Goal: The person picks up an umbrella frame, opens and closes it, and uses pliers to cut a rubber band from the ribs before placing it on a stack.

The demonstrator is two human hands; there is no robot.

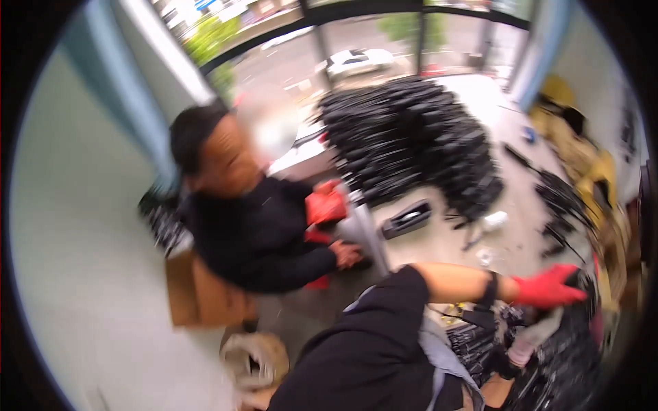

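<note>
Handling, by the look of it, slim black pieces (565, 370) heaped at lower R, under and beside both hands. Judging from pose only: probably mid-reach, picking thru or arranging the heap. Would prob. call next for settling fingers on one piece w/o dragging others along.

Stretching out to R w/ red-gloved left hand (548, 290), wearing a dark band (488, 289) at the wrist. Showing what looks like a gap btwn thumb and fingers, w/ a dark patch in it; cannot tell holding from merely passing in front (too much motion blur). Showing pale-gloved right hand (533, 339) lower, close to the heap, w/ another dark band (506, 364). Cannot make out its fingers, so cannot say clenched, released or grasping.

Going outward: finding on the pale table (442, 248) a black case (396, 228), a small white item (495, 220) and, behind, a big stack of dark bundles (411, 130). Spotting yellow and tan material (579, 147) at far R. Seeing to L a co-worker (247, 236) in dark sleeves, w/ something red (325, 203) near the chest, plus a cardboard box (195, 291). Ending at a window (373, 14).
</note>
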